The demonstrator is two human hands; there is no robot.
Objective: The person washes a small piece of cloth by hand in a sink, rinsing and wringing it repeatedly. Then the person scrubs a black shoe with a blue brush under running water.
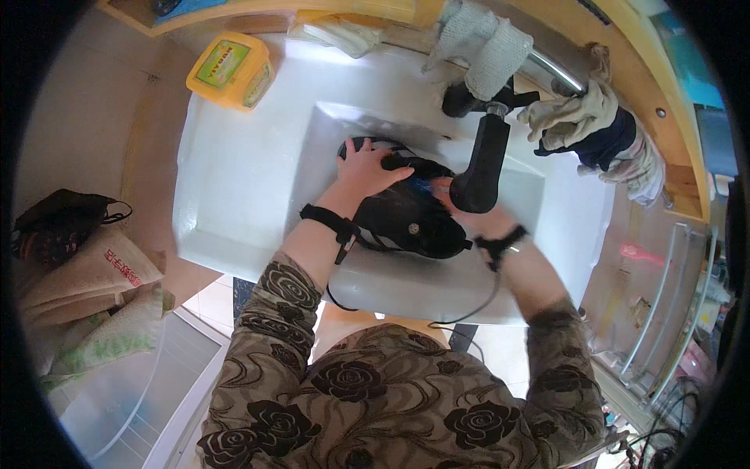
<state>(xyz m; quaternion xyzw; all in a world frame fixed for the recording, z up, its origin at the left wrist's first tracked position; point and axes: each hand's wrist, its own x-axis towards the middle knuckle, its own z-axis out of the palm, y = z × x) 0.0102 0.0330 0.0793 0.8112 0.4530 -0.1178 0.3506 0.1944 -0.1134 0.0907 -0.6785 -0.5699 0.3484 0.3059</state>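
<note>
A black item with straps, seemingly a fabric bag (pixel 398 217), lies in the basin of a white sink (pixel 234 158). My left hand (pixel 366 170) rests on its upper left part with the fingers spread and the thumb pointing right. At the item's right side is my right hand (pixel 469 205), partly hidden behind the black faucet (pixel 483 158); what its fingers do cannot be seen. A small patch of blue shows on the item between the two hands. A round metal-coloured badge sits on its lower part.
A yellow plastic tub (pixel 231 70) stands on the sink's back left corner. Grey cloth (pixel 486 53) hangs above the faucet, and gloves (pixel 577 114) hang on a metal rail at the right. Cloth bags (pixel 94 275) are at the left. A thin cable runs below the sink's front edge.
</note>
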